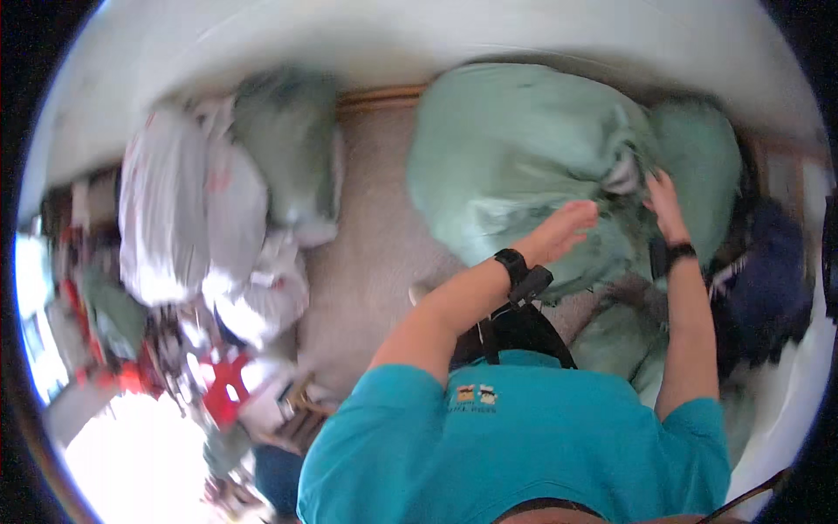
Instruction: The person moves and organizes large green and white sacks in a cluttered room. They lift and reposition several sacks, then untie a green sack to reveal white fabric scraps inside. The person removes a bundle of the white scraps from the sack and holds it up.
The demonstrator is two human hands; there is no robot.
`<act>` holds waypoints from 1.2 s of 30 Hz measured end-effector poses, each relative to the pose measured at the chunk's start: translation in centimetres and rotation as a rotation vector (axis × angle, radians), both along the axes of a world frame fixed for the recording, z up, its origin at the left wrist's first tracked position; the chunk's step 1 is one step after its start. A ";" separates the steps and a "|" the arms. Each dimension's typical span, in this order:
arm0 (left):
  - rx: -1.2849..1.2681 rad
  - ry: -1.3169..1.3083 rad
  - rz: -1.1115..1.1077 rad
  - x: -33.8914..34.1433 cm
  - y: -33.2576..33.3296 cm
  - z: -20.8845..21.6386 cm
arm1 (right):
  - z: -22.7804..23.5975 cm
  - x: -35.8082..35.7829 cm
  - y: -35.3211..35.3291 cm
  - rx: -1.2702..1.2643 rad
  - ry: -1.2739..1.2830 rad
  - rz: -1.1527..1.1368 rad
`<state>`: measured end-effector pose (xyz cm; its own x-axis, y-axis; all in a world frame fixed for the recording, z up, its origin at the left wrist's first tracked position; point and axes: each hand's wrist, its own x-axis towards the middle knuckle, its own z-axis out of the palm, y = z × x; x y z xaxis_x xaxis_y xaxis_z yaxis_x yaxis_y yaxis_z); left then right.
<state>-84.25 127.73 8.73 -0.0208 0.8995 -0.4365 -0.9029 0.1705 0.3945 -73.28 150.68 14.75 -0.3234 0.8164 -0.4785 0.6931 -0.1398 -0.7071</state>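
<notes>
A large, bulging green woven sack [515,131] lies in front of me. Its gathered mouth, on the right side, shows some pale cloth-like stuff [621,175] inside. Over the sack's near side my left hand [563,232] is open, fingers stretched toward the mouth; whether it touches the fabric is unclear. My right hand [667,205] is at the right edge of the mouth, its fingers bent on the sack's fabric, slightly blurred. Behind that hand stands a second green sack [703,157]. Both my wrists carry dark bands.
White sacks [166,210] and a dark green sack [288,140] stand at the left by the wall. Beige floor [371,201] lies between the groups. Dark blue cloth [768,262] is at the right; more green bags [615,341] lie near me. Red and mixed clutter [225,384] fills the lower left.
</notes>
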 end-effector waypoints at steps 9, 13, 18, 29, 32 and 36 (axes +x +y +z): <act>-0.197 -0.315 0.315 -6.2 -29.3 -3.4 | 1.5 8.6 -16.2 0.745 -0.408 0.589; -0.307 -0.022 0.447 -5.1 -43.8 -2.0 | 3.6 4.0 -24.8 0.854 -0.332 1.029; -0.211 0.168 0.782 1.6 -58.8 -10.6 | -1.6 -4.0 -32.7 0.380 -0.136 1.202; -0.336 -0.560 1.498 9.9 -71.5 -2.6 | -1.9 -23.1 -51.1 0.292 0.015 1.753; -0.414 -0.619 1.552 9.8 -71.8 -1.6 | -2.8 -26.1 -52.7 0.210 -0.042 1.816; -0.383 -0.654 1.600 9.2 -72.7 -2.6 | -3.3 -30.4 -55.8 -0.212 -0.337 1.684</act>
<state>-75.06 55.02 6.12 -0.4471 0.0304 -0.8940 -0.2416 -0.9664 0.0880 -103.64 94.87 11.41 -0.5579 -0.3662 -0.7447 0.2661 0.7711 -0.5785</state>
